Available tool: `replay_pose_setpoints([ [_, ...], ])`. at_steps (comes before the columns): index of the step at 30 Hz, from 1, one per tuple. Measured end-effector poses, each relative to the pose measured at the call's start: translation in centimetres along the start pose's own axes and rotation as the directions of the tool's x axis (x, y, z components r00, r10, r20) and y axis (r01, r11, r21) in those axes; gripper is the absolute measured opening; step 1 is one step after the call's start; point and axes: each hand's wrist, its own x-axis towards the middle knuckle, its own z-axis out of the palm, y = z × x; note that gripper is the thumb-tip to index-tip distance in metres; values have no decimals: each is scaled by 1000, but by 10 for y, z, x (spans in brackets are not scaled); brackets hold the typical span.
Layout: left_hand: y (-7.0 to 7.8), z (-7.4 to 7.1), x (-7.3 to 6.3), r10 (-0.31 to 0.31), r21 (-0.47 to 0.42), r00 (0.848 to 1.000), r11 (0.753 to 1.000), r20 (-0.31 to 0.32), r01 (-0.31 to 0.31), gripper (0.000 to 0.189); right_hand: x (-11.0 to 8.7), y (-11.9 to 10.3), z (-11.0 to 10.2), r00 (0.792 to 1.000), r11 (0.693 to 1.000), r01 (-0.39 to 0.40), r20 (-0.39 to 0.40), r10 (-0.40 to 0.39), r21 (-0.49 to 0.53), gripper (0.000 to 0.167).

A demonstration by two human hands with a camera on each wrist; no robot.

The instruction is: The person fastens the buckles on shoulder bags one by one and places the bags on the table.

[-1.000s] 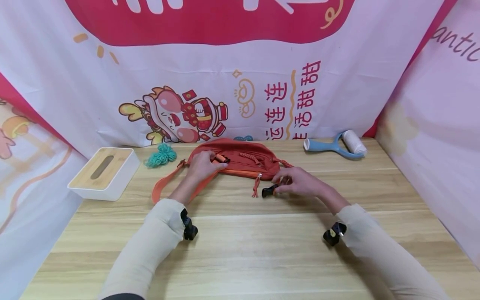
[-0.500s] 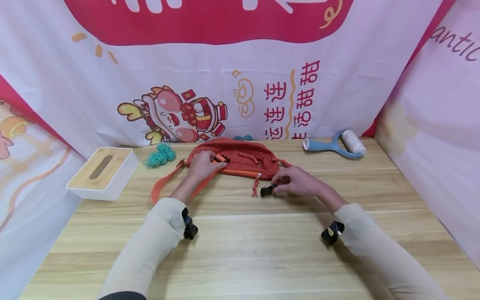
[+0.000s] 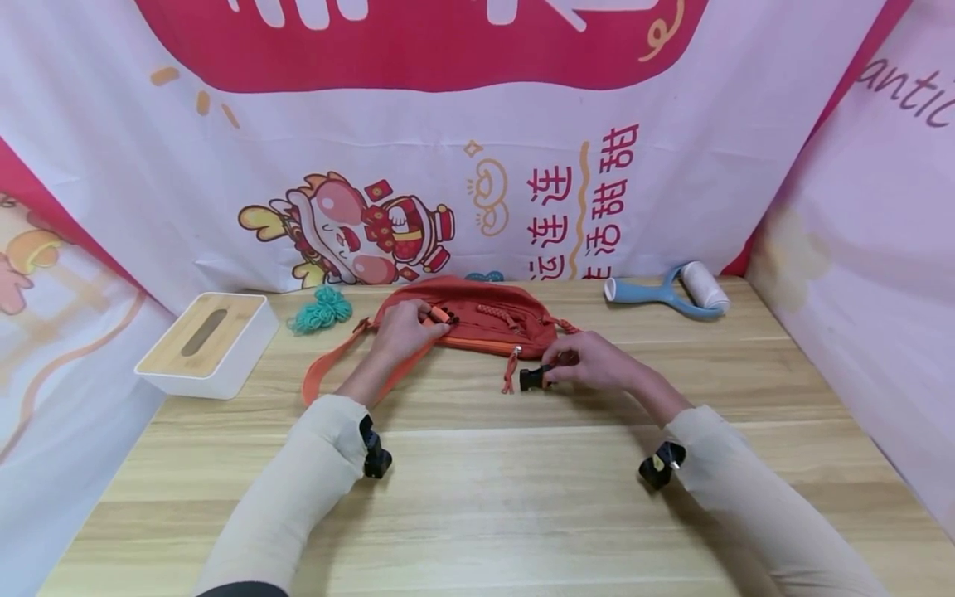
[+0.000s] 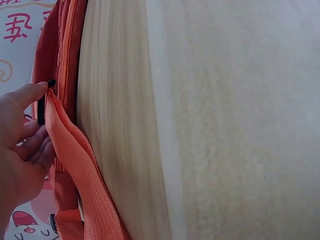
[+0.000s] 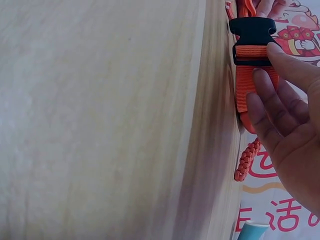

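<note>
A red waist bag [image 3: 498, 332] with an orange zip lies at the back middle of the table. My left hand [image 3: 399, 333] is over the bag's left part, pinching a black buckle piece [image 4: 41, 109] at the end of the orange strap [image 4: 82, 170]; fingers partly hide this piece. To the right of the zip pull [image 3: 511, 369], my right hand [image 3: 593, 362] pinches the other black buckle half [image 5: 253, 31] by its edge, thumb and fingers at its orange webbing [image 5: 245, 90]. The two buckle pieces are apart.
A white tissue box [image 3: 249, 352] with a wooden lid stands on the left, beside a bundle of teal yarn [image 3: 322, 311]. At the back right lies a blue-handled lint roller [image 3: 649, 291]. Printed cloth [image 3: 418, 124] hangs behind the table [image 3: 477, 497].
The buckle half in my right hand has turned slightly and now lies more level. My left hand keeps its place on the bag.
</note>
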Motion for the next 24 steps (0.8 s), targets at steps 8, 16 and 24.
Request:
replay_pose_setpoints([
  [8,0,-5,-6,49,2,998,999,-37,-49,31,-1,-5,-4,999,1000,-10,-32,11,28,8],
  [16,1,-12,-13,105,-12,994,994,-35,-106,26,0,-6,-7,994,998,7,-105,-1,57,9],
  [24,6,-20,-22,217,21,976,976,10,-217,53,4,-6,-8,988,995,0,-153,16,104,11],
])
